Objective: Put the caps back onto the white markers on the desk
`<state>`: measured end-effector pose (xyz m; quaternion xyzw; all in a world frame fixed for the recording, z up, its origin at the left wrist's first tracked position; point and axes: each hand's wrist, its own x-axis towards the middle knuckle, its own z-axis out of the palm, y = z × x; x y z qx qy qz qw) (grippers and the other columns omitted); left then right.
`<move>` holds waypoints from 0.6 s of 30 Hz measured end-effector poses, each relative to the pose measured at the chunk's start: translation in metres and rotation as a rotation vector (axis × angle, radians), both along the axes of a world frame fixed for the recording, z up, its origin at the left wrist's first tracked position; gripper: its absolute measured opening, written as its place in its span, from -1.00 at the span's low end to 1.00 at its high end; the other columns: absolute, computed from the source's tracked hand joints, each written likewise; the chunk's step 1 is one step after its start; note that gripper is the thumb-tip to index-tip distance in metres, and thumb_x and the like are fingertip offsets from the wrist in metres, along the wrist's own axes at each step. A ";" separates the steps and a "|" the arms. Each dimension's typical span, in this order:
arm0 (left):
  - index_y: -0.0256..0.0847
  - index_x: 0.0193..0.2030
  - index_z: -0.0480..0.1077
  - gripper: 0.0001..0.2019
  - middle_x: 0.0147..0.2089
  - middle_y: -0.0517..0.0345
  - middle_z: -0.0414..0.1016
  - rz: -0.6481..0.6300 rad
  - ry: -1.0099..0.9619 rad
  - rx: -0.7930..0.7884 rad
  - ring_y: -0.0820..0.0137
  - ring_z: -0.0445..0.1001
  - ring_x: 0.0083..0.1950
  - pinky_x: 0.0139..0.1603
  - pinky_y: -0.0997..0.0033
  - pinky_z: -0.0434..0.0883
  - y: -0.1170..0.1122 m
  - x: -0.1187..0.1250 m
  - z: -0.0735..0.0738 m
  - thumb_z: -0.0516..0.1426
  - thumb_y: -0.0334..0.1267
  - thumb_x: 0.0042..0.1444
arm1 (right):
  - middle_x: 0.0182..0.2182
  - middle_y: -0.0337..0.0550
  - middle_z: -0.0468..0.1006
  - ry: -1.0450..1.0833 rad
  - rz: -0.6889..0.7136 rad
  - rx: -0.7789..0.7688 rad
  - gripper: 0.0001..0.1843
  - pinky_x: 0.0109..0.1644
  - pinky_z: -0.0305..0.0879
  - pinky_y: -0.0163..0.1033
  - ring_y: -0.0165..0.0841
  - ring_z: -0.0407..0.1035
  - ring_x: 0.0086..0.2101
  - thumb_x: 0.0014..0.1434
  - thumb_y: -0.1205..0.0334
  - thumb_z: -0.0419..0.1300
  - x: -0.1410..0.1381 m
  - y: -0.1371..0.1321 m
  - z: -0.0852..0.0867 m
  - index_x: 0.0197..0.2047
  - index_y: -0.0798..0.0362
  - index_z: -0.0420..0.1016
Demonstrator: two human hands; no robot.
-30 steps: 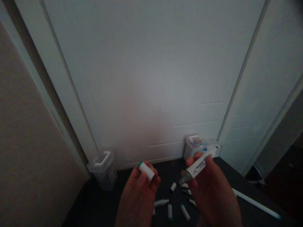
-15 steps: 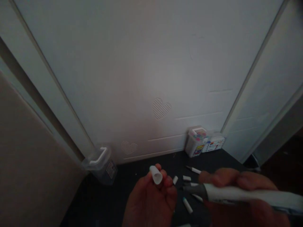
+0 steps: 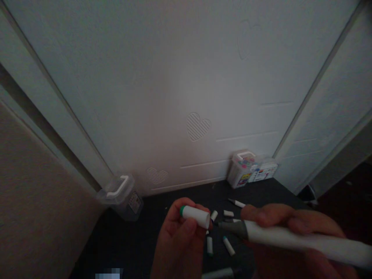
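My left hand [image 3: 177, 242] is closed round a white marker cap [image 3: 196, 216] with a green end. The cap lies sideways, its open mouth facing right. In my right hand [image 3: 293, 217] is an uncapped white marker [image 3: 279, 235], held level. Its grey nib end points left, close to the cap's mouth but apart from it. Below the hands, a loose cap with a dark green end [image 3: 209, 246] and one with a teal end [image 3: 228, 246] lie on the black tabletop [image 3: 122, 244].
Further back lie white caps [image 3: 228, 213] and another marker [image 3: 237, 203]. Part of a marker [image 3: 219, 273] shows at the bottom edge. A clear lidded bin [image 3: 122, 199] stands at left, a filled bin [image 3: 241, 172] and a white box [image 3: 264, 170] at right, against a white panel [image 3: 174, 77].
My left hand has turned, so the cap's mouth swings from facing me to facing right. The marker in my right hand has shifted slightly left, nearer the cap.
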<state>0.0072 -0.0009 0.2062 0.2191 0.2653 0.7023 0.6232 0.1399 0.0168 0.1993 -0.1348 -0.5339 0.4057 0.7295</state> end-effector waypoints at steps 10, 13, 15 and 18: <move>-0.16 -0.45 0.42 -0.76 -0.48 0.20 0.48 0.024 0.074 -0.084 0.43 0.42 -0.45 -0.36 0.45 0.37 -0.006 0.010 0.008 0.33 -0.27 -0.33 | -0.37 -0.23 0.45 0.000 0.011 -0.116 -0.91 -0.46 0.40 -0.25 -0.39 0.37 -0.47 0.11 0.17 0.10 -0.008 -0.005 0.004 -0.27 -0.13 0.38; -0.17 -0.47 0.43 -0.73 -0.54 0.18 0.45 -0.005 0.196 -0.109 0.42 0.40 -0.48 -0.43 0.49 0.33 -0.008 0.011 0.005 0.34 -0.19 -0.37 | -0.36 -0.24 0.41 0.000 0.044 -0.174 -0.93 -0.46 0.39 -0.28 -0.43 0.37 -0.47 0.12 0.18 0.10 -0.012 -0.005 0.006 -0.27 -0.13 0.36; -0.17 -0.49 0.43 -0.74 -0.57 0.17 0.43 0.006 0.294 -0.115 0.43 0.37 -0.51 -0.51 0.51 0.28 -0.011 0.012 0.003 0.32 -0.13 -0.34 | -0.39 -0.26 0.35 0.036 0.053 -0.199 -0.95 -0.51 0.35 -0.31 -0.45 0.33 -0.50 0.10 0.17 0.11 -0.014 -0.004 0.007 -0.31 -0.11 0.35; -0.14 -0.54 0.44 -0.76 -0.64 0.18 0.37 0.106 0.537 -0.037 0.46 0.28 -0.57 -0.58 0.52 0.20 -0.014 0.010 0.001 0.27 -0.03 -0.27 | -0.51 -0.30 0.23 0.082 0.048 -0.218 -0.91 -0.59 0.24 -0.35 -0.49 0.23 -0.57 0.09 0.13 0.12 -0.015 -0.003 0.008 -0.38 -0.07 0.35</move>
